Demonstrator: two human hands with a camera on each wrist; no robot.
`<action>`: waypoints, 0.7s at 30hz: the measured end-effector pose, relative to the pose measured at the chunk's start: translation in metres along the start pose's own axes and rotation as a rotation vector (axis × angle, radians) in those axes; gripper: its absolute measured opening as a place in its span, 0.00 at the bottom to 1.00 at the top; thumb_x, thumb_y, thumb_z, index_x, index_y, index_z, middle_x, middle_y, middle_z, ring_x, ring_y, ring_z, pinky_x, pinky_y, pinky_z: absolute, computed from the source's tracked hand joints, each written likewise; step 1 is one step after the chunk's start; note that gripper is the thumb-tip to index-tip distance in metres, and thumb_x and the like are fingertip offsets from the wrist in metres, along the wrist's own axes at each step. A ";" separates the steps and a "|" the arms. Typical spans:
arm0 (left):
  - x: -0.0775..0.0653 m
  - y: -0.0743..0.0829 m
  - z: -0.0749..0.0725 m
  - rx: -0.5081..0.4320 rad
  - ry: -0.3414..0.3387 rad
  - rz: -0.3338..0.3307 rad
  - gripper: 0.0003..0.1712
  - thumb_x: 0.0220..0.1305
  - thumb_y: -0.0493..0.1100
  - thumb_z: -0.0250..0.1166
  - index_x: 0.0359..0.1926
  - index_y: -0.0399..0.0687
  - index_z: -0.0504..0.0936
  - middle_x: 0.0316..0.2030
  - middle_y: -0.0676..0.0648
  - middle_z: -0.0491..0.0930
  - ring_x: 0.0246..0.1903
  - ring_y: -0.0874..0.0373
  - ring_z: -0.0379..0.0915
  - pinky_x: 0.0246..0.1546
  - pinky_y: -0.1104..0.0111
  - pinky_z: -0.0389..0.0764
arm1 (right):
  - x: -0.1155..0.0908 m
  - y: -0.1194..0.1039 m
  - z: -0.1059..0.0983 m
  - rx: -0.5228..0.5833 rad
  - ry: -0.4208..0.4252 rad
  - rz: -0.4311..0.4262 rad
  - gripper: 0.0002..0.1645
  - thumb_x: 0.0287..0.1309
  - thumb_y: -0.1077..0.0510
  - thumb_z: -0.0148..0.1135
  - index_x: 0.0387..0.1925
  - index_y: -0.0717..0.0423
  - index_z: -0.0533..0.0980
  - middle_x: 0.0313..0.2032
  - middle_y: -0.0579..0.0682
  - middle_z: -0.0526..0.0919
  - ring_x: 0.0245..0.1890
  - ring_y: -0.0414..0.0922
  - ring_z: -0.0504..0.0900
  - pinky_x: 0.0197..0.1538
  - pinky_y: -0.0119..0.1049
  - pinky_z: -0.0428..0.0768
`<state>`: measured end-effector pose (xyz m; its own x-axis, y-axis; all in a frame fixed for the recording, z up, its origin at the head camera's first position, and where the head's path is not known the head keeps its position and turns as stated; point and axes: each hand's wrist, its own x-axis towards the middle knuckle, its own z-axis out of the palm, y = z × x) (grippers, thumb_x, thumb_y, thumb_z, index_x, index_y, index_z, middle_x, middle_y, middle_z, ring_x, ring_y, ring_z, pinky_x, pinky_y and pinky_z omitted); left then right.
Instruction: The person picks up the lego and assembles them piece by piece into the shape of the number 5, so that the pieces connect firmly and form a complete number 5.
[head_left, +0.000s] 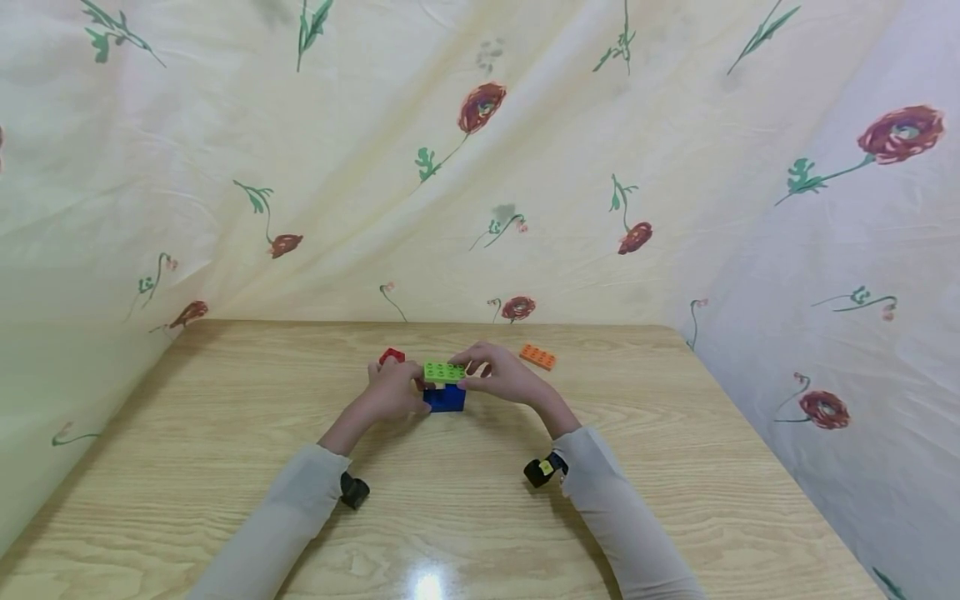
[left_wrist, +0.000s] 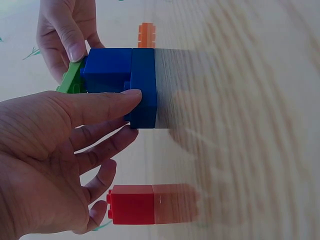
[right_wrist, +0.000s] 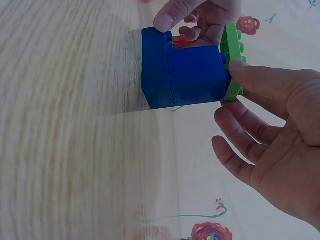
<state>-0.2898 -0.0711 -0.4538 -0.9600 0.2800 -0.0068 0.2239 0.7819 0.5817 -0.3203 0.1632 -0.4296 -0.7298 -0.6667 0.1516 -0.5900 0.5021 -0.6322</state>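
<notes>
On the table a long blue brick (left_wrist: 144,107) carries a smaller blue brick (right_wrist: 197,75) on its right end. My left hand (head_left: 392,390) pinches the long brick's left end between thumb and fingers. Over the stack lies a bright green studded flat brick (head_left: 438,372), which overhangs the smaller brick to the left. Its right end is pinched by the thumb and fingertips of my right hand (head_left: 504,375). In the right wrist view the green flat brick (right_wrist: 233,50) tilts slightly against the smaller brick's studs.
A red brick (left_wrist: 132,205) stands just beyond my left hand. Back right on the wooden table (head_left: 480,500) lies an orange studded flat brick (head_left: 538,357). A cloth with printed flowers (head_left: 337,167) hangs behind the table's far edge.
</notes>
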 end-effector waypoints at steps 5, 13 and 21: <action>-0.001 0.000 0.000 -0.007 0.000 0.002 0.21 0.53 0.42 0.80 0.48 0.43 0.85 0.41 0.48 0.80 0.48 0.48 0.63 0.51 0.52 0.52 | 0.001 -0.002 0.000 -0.001 0.001 0.017 0.21 0.66 0.57 0.67 0.60 0.55 0.81 0.51 0.54 0.83 0.46 0.46 0.81 0.51 0.38 0.80; -0.002 0.000 0.000 -0.019 0.004 -0.003 0.20 0.53 0.41 0.80 0.45 0.43 0.84 0.41 0.48 0.80 0.49 0.48 0.62 0.52 0.51 0.52 | 0.001 -0.001 0.000 -0.016 0.004 0.024 0.21 0.65 0.57 0.68 0.59 0.54 0.81 0.52 0.53 0.83 0.46 0.45 0.80 0.51 0.40 0.81; -0.002 0.001 0.000 -0.019 0.005 -0.012 0.19 0.52 0.41 0.80 0.44 0.43 0.85 0.41 0.47 0.80 0.49 0.48 0.63 0.52 0.51 0.52 | 0.000 -0.004 0.000 -0.011 0.002 0.028 0.21 0.65 0.58 0.68 0.59 0.54 0.81 0.52 0.54 0.82 0.47 0.46 0.80 0.52 0.42 0.81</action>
<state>-0.2880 -0.0709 -0.4529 -0.9634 0.2678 -0.0100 0.2090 0.7744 0.5972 -0.3182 0.1610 -0.4266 -0.7465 -0.6514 0.1357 -0.5735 0.5265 -0.6276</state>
